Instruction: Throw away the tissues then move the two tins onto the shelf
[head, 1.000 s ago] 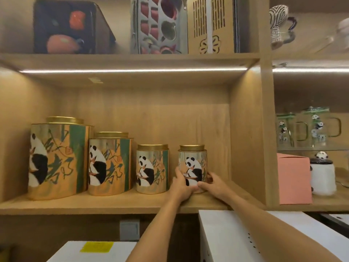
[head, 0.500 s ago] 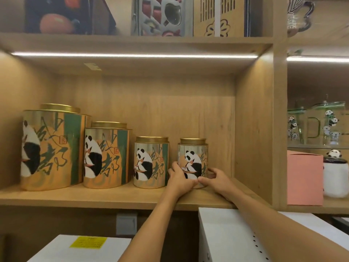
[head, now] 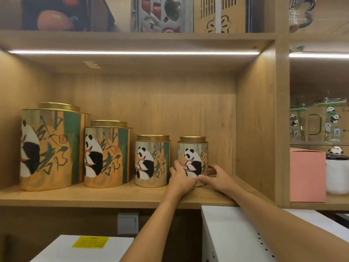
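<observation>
Both hands, left hand [head: 180, 176] and right hand [head: 217, 177], clasp smallest gold-lidded panda tin [head: 194, 157]; upright on shelf [head: 113, 195]

Smallest tin [head: 194, 157] base hidden behind hands; top-shelf boxes [head: 160, 14] cut by upper edge.
</observation>
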A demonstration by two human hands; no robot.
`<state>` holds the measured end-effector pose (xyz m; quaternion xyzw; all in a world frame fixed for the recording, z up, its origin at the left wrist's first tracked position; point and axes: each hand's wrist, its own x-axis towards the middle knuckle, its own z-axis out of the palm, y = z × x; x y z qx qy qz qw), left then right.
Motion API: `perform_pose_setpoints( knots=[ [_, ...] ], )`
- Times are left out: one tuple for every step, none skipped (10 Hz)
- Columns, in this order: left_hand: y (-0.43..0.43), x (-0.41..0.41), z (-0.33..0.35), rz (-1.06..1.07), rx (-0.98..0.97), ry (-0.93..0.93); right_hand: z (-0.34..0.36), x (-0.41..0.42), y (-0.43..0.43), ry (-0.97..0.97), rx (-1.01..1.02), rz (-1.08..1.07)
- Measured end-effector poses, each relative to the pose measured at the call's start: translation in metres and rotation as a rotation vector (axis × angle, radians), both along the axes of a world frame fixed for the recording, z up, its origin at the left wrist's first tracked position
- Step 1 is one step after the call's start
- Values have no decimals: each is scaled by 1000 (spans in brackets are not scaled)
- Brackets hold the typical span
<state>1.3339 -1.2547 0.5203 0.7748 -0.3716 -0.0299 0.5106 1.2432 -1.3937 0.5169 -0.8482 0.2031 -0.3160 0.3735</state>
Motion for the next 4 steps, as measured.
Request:
perform_pose_setpoints(
  knots=[
    [-3,3,-2,9,-8,-13,-2,3,-3,-12,-1,-3],
    [-5,4,-1,15,3,-15,-1,3,-2,-10,11,-7],
    [-9,5,-3,20,-9,-27,1,3,-4,-5,14,-15],
    [-7,2,-4,61,1,-68,0,1,1,3,24,-24]
  ],
)
